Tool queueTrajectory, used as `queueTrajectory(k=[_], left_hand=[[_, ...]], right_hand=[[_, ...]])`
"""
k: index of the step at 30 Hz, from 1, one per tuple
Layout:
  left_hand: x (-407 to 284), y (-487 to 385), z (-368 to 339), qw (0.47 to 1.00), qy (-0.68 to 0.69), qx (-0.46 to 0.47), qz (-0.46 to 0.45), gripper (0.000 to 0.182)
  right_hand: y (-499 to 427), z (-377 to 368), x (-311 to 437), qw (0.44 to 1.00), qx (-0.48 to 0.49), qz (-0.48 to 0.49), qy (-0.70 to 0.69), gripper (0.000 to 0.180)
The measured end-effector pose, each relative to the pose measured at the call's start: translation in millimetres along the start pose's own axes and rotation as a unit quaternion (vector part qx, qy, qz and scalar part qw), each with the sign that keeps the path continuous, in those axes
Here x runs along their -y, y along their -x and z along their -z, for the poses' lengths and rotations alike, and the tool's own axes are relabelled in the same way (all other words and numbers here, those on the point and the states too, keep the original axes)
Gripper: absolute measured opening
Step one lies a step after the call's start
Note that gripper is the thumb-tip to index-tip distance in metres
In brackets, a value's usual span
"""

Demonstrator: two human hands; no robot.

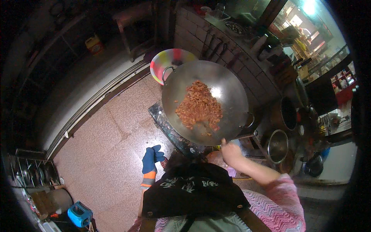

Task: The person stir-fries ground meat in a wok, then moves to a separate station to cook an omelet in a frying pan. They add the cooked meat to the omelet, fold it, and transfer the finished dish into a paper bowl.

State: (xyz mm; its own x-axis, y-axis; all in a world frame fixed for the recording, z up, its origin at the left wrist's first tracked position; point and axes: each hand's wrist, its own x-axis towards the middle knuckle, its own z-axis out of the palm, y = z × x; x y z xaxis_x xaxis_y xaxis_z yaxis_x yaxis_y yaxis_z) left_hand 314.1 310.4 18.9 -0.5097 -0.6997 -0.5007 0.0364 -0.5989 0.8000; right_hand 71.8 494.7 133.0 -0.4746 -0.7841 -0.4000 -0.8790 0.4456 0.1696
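A large steel wok (232, 84) with two loop handles stands before me. In it lies a mound of small reddish-brown food pieces (200, 107), which look like cut meat. My right hand (232, 152) is bare and closed at the wok's near rim. It grips the handle of a wok spatula (208, 126), whose blurred shaft runs into the near side of the food. Over the floor to the wok's left, my left hand (150, 159) wears a blue knitted glove with an orange cuff. Its fingers are apart, and nothing shows in them.
Under the wok is a dark stove top (171, 130). A striped multicoloured basin (158, 66) sits behind it. Utensils hang along a tiled counter (246, 63) at the back right. A metal bowl (277, 146) stands at right, and a blue plastic stool (80, 214) at lower left.
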Motion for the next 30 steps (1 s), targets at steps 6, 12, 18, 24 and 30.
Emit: queueTrajectory(k=[6,12,18,24,30], left_hand=[[-5.0,4.8,-5.5,0.999,-0.018,0.006,-0.030,0.055],[4.1,11.5,8.0,1.000,0.006,-0.027,0.012,0.055],[9.4,24.4,9.2,0.998,0.000,-0.064,0.000,0.056],[8.9,18.2,-0.4,0.999,-0.015,-0.045,-0.001,0.057],[9.4,12.9,-9.8,1.000,-0.009,-0.021,0.017,0.055]], right_hand=[[-117.6,-29.4,-41.3,0.986,-0.099,-0.117,-0.063,0.024],[-30.5,14.9,-187.4,0.786,0.094,-0.251,-0.558,0.029],[-78.7,-28.1,-211.9,0.706,0.115,-0.212,-0.666,0.017],[-158.9,-68.1,-141.4,0.907,-0.044,-0.028,-0.419,0.036],[-68.0,-2.6,-158.2,0.971,-0.091,0.006,-0.223,0.042]])
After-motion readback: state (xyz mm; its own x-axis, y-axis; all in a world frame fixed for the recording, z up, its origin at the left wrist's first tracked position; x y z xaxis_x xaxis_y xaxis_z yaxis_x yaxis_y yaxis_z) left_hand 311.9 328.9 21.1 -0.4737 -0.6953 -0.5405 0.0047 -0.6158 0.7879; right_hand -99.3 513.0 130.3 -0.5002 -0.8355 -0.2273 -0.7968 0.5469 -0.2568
